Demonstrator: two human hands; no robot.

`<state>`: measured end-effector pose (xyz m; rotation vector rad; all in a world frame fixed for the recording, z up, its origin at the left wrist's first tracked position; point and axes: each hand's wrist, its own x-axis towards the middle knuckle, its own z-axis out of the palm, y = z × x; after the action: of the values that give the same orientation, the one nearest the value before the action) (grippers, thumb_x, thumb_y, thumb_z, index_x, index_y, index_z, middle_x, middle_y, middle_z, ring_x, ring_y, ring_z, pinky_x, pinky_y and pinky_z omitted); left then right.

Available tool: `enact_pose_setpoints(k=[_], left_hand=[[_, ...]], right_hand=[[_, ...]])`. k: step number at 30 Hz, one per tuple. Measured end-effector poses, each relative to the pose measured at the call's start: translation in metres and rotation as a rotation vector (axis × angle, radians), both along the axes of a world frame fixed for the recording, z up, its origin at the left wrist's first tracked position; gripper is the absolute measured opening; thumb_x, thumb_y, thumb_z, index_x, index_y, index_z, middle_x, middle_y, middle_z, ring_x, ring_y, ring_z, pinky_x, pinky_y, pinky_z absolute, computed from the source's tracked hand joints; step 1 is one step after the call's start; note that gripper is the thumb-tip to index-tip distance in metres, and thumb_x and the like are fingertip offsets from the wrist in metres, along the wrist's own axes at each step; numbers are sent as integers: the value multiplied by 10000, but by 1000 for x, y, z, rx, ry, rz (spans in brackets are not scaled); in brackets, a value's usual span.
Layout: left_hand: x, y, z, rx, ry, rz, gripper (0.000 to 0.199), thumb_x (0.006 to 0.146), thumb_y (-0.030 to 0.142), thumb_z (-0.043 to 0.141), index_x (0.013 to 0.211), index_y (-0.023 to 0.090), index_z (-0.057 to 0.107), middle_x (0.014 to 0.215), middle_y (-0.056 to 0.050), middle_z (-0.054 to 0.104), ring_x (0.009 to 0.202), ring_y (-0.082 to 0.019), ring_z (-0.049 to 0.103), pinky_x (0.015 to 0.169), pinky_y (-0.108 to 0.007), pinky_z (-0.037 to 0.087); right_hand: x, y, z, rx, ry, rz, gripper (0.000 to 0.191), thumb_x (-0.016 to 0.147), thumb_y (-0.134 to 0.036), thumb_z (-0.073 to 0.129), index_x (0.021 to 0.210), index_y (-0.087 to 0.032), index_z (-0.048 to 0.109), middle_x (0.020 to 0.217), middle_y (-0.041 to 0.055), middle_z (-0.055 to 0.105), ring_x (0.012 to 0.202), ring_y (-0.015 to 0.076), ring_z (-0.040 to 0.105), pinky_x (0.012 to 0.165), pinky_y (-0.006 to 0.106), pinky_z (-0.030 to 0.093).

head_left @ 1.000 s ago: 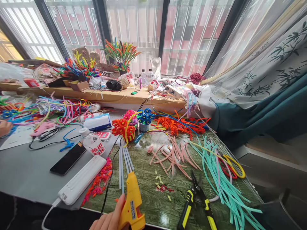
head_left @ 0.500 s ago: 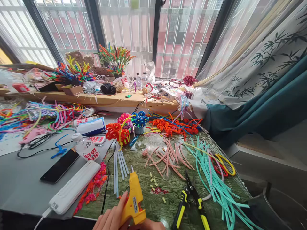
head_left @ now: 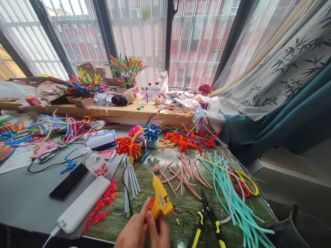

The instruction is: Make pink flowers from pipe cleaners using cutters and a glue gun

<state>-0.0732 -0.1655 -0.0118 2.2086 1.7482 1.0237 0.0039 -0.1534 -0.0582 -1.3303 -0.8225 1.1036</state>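
Note:
A yellow hot glue gun (head_left: 160, 198) with an orange trigger is held low in the middle of the view, its nozzle pointing up and slightly left. My left hand (head_left: 133, 230) is closed at its left side, fingers by the trigger. My right hand (head_left: 158, 231), partly blurred, is closed around the lower handle. Pink pipe cleaner pieces (head_left: 184, 174) lie just beyond the gun. Black-and-yellow pliers (head_left: 207, 210) rest with handles apart to the right. Clear glue sticks (head_left: 133, 181) lie to the left. Between the hands the grip is partly hidden.
Turquoise pipe cleaners (head_left: 230, 193) spread along the right side. A white power strip (head_left: 84, 205), a black phone (head_left: 68, 182) and a plastic bottle (head_left: 95, 163) stand left. Small pots of pipe cleaner flowers (head_left: 152, 134) are behind. Another person's hand (head_left: 4, 151) shows at the left edge.
The glue gun and both hands have shifted right, and the gun tilts more. My right hand has come up onto the handle. Another person's hand has appeared at the left edge.

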Motion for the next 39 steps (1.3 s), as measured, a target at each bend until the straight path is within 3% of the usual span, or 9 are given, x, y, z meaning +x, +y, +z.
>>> enact_pose_setpoints(k=[2, 5, 7, 10, 14, 21, 25, 31, 39], left_hand=[[-14, 12, 12, -25, 106, -62, 396, 983, 285, 344, 1356, 238, 467, 1012, -61, 733, 908, -149, 708, 775, -178, 547], [-22, 43, 30, -187, 443, 134, 335, 954, 136, 328, 1094, 188, 628, 909, -61, 710, 790, -171, 708, 657, -224, 545], [-19, 67, 37, -339, 687, 158, 394, 869, -14, 333, 1050, 169, 631, 972, -78, 683, 880, -194, 683, 693, -256, 523], [-13, 96, 37, -406, 762, 115, 344, 761, -78, 421, 900, 135, 653, 945, -105, 676, 921, -243, 656, 749, -319, 504], [-15, 110, 30, -434, 798, 23, 309, 759, -62, 450, 915, 122, 642, 954, -126, 669, 940, -287, 642, 777, -386, 492], [-25, 118, 28, -438, 826, -135, 267, 842, 4, 444, 955, 166, 625, 951, -81, 676, 877, -212, 660, 739, -300, 493], [-29, 124, 23, -375, 859, -235, 275, 837, -2, 446, 912, 173, 645, 913, -58, 689, 839, -202, 663, 711, -286, 497], [-36, 124, 11, -141, 838, -357, 256, 832, -23, 447, 784, 168, 611, 769, -31, 665, 716, -200, 647, 643, -295, 508], [-30, 97, 15, 278, 618, -210, 147, 921, 91, 419, 989, 140, 539, 782, -57, 667, 692, -184, 663, 635, -302, 534]], right_hand=[[6, 4, 2, -27, 3, 13, 580, 790, -718, 512, 849, -167, 688, 808, 108, 738, 747, 268, 689, 680, 322, 549], [11, 8, 6, -41, 98, 60, 543, 779, -699, 549, 809, -168, 655, 665, 65, 707, 578, 224, 651, 568, 300, 534], [12, 10, 9, -22, 151, 58, 513, 751, -673, 609, 797, -164, 650, 628, 50, 696, 582, 216, 648, 566, 281, 520], [12, 15, 13, -4, 185, 29, 485, 715, -636, 672, 769, -154, 661, 615, 48, 693, 602, 212, 648, 560, 258, 494], [13, 24, 13, 36, 203, 6, 453, 710, -606, 686, 760, -156, 668, 589, 33, 670, 555, 200, 624, 529, 257, 472], [30, 45, 5, 76, -43, 111, 360, 728, -513, 686, 653, -163, 647, 503, -6, 572, 464, 161, 527, 446, 235, 412], [43, 54, 9, 57, -158, 209, 308, 737, -443, 670, 617, -168, 596, 487, -35, 488, 444, 129, 442, 416, 215, 350], [45, 58, 28, 33, -199, 180, 259, 749, -379, 619, 605, -174, 554, 500, -47, 445, 458, 121, 403, 443, 215, 325], [50, 61, 45, 40, -323, 109, 267, 732, -371, 615, 555, -184, 543, 471, -34, 467, 445, 129, 399, 438, 223, 321]])
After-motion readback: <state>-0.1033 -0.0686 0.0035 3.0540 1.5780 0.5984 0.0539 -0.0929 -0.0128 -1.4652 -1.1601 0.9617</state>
